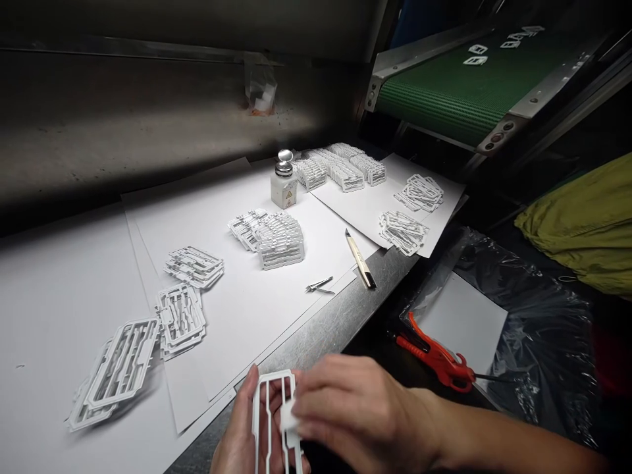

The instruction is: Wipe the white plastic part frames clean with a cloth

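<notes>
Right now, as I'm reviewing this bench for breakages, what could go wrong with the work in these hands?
The thin bars of the white plastic frame could snap if the right hand presses the white pad too hard while the left hand holds it. The craft knife, blade exposed, lies within reach and could cut a careless hand.

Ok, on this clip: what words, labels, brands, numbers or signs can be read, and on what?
White plastic bottle with a silver pump top: yellow warning triangle on its white label; label text too small to read.
Cream-handled craft knife: no readable text.
</notes>
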`<state>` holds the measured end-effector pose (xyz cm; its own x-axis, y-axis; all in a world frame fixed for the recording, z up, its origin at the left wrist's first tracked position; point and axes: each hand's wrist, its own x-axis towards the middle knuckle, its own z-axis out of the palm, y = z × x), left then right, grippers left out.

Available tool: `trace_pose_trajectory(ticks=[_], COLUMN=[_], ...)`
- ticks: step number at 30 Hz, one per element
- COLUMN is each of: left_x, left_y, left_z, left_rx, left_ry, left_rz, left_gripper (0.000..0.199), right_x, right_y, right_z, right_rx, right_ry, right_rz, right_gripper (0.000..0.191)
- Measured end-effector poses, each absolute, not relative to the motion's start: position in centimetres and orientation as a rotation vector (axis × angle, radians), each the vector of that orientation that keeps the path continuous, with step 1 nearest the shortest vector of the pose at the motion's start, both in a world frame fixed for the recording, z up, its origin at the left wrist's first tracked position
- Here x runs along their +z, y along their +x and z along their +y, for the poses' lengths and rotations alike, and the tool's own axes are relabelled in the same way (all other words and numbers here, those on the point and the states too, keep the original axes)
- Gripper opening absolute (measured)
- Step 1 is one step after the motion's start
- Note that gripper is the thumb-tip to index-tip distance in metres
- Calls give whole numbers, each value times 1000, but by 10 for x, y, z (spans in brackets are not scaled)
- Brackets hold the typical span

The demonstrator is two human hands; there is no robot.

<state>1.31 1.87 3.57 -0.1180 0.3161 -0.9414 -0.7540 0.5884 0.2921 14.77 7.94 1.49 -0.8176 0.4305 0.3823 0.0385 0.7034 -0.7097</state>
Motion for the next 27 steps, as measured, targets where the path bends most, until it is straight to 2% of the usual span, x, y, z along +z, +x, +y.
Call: trace_pose_trajectory(ticks=[3,6,12,18,23,27], left_x=[28,25,34,40,33,30], left_y=[7,4,7,9,6,4], left_z=[16,16,20,23,22,23], left_rx=[951,994,1142,1186,1227,1257], left_ry=[-380,-278,-328,-437,-346,-400], left_rz=[1359,1269,1328,1325,1341,1324], left_gripper=[25,28,22,23,28,29], right_x=[14,14,22,19,30,27], right_y=[148,150,151,144,148,140], right_z=[81,89,88,73,75,66], right_rx=[891,858,1063,1130,1483,1393], right_ry=[-352,-573,-672,-616,-326,-408], right_rz=[-2394,-2254,-2093,-2134,-2425,-2263], right_gripper=[11,15,13,16,10,13])
